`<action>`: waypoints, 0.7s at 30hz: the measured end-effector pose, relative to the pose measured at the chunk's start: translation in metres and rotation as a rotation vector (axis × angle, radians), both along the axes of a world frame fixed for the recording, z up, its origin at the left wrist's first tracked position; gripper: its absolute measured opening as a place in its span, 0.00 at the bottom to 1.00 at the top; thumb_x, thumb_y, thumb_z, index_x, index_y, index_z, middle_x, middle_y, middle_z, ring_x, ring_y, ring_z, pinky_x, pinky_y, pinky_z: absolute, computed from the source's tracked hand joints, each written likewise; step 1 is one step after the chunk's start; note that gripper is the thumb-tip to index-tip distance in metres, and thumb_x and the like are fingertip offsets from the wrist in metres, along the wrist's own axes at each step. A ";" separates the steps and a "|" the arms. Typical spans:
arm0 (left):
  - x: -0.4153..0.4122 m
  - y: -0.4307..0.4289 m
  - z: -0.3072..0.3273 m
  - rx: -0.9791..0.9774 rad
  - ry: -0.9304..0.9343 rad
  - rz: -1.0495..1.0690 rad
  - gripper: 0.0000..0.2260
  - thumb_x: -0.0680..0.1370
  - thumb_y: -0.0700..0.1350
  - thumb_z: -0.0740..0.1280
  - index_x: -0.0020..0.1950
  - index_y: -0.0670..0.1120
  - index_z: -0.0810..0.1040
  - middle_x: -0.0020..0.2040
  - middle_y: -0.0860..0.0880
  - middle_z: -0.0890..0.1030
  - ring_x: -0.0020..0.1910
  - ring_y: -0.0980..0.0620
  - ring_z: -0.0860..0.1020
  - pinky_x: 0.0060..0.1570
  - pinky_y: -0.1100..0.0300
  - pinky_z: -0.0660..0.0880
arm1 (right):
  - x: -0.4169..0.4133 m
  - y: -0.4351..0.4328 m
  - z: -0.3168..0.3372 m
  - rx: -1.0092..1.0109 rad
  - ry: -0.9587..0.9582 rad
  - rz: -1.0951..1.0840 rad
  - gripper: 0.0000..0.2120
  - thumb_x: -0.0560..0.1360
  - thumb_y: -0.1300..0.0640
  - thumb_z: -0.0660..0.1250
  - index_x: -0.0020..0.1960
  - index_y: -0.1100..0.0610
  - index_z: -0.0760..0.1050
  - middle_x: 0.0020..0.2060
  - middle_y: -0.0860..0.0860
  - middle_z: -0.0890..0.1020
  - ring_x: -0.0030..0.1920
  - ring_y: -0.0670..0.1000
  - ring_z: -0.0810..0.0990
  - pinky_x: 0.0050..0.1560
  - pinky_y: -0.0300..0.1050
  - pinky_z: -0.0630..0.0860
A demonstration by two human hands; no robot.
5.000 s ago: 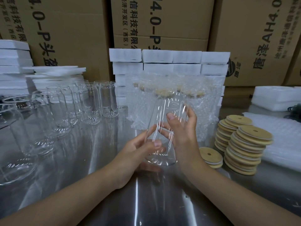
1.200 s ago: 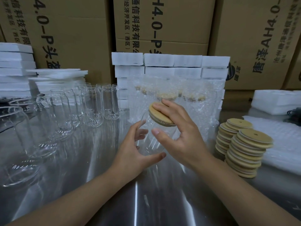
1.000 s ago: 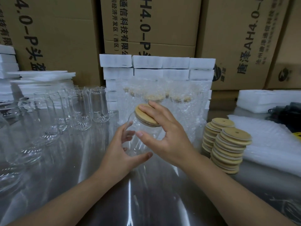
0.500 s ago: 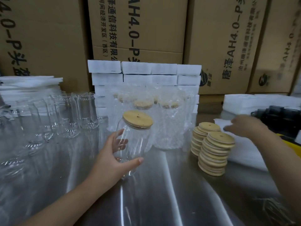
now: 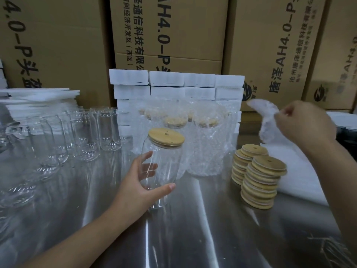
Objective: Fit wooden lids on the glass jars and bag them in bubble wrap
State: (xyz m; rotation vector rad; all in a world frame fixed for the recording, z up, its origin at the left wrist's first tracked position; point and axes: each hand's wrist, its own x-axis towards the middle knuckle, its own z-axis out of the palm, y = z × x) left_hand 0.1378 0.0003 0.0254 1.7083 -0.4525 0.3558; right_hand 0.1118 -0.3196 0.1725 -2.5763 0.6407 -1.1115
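You are gripping the glass jar [image 5: 162, 163] with your left hand [image 5: 139, 188], thumb curling across the near side and fingers showing through the glass on the far side. The jar is sitting in front of you over the shiny metal table [image 5: 193, 238], leaning a little with its top to the right; whether its base is touching the table cannot be told. The wooden lid [image 5: 166, 136] is sitting on the jar's mouth, its small hole facing up.

Your right hand [image 5: 303, 122] is hanging raised out to the right, its fingers curling and pinching a bubble wrap bag [image 5: 267, 117], which is dangling crumpled from the hand above the white pile of bubble wrap [image 5: 301, 176] lying on the table's right side.

Two stacks of spare lids [image 5: 260, 180] are standing between the jar and that pile, leaning against each other. Just behind the jar, several wrapped jars [image 5: 204, 146] are standing upright in bubble wrap, with lids showing through. To your left, rows of empty jars [image 5: 81, 136] are waiting without lids. White foam blocks [image 5: 173, 86] are forming a low wall behind the wrapped jars, foam sheets [image 5: 38, 93] are lying stacked at the far left, and printed cardboard boxes [image 5: 170, 31] are filling the background
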 end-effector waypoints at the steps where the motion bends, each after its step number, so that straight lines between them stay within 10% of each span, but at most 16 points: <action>1: 0.000 0.000 0.001 -0.004 0.004 0.000 0.38 0.51 0.64 0.77 0.58 0.74 0.66 0.57 0.61 0.78 0.55 0.70 0.76 0.42 0.67 0.77 | -0.007 0.014 0.005 0.054 -0.033 0.116 0.07 0.79 0.52 0.61 0.50 0.53 0.75 0.42 0.53 0.78 0.44 0.57 0.76 0.43 0.50 0.71; 8: -0.002 0.001 0.003 -0.063 0.001 -0.001 0.36 0.53 0.64 0.77 0.57 0.76 0.65 0.58 0.59 0.77 0.57 0.66 0.77 0.45 0.67 0.76 | 0.002 0.108 -0.048 0.227 0.355 0.685 0.09 0.79 0.49 0.63 0.46 0.54 0.76 0.34 0.46 0.75 0.23 0.44 0.71 0.19 0.35 0.65; 14: -0.001 0.000 0.006 -0.156 -0.020 0.054 0.37 0.52 0.63 0.75 0.59 0.71 0.66 0.58 0.57 0.78 0.54 0.68 0.77 0.42 0.70 0.76 | 0.030 0.142 -0.114 0.136 0.471 0.833 0.11 0.79 0.47 0.63 0.54 0.52 0.79 0.38 0.44 0.78 0.38 0.44 0.75 0.36 0.37 0.66; 21: -0.001 0.002 0.009 -0.243 -0.038 0.079 0.38 0.53 0.63 0.76 0.61 0.68 0.66 0.58 0.55 0.78 0.56 0.61 0.78 0.49 0.65 0.75 | 0.022 0.136 -0.123 0.194 0.476 0.882 0.25 0.63 0.23 0.57 0.44 0.43 0.69 0.38 0.42 0.78 0.39 0.40 0.76 0.36 0.38 0.67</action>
